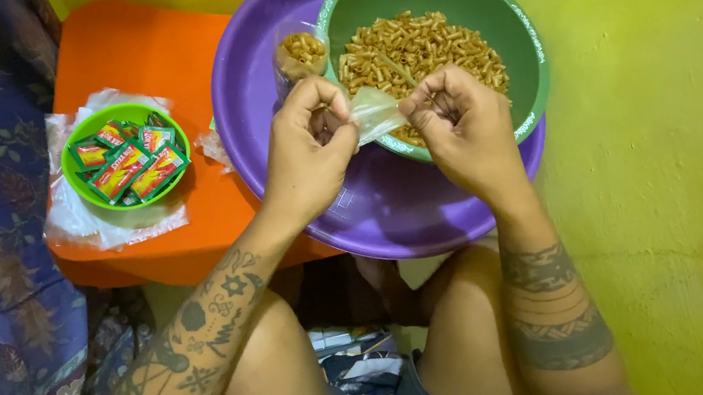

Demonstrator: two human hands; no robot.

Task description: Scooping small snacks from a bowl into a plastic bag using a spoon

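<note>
Left grip: my left hand (306, 144) pinched one edge of a small clear plastic bag (376, 113).
Right grip: my right hand (461, 125) pinched the other edge, seemingly spreading its mouth.
Bag's place: over the green plastic bowl of fried snack sticks (472, 12), inside a purple basin (251, 82).
Around: small lime bowl of red sachets (125, 157) on an orange worktop (153, 51); a filled bag (302, 52) leaned nearby.

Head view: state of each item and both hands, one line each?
left hand: pinching one edge of the clear plastic bag
right hand: pinching the other edge
clear plastic bag: empty, stretched between the hands
green bowl: part full of golden snack pieces
purple basin: holds the green bowl
filled bag: packed, lying in the basin
small green bowl: full of sachets
</note>
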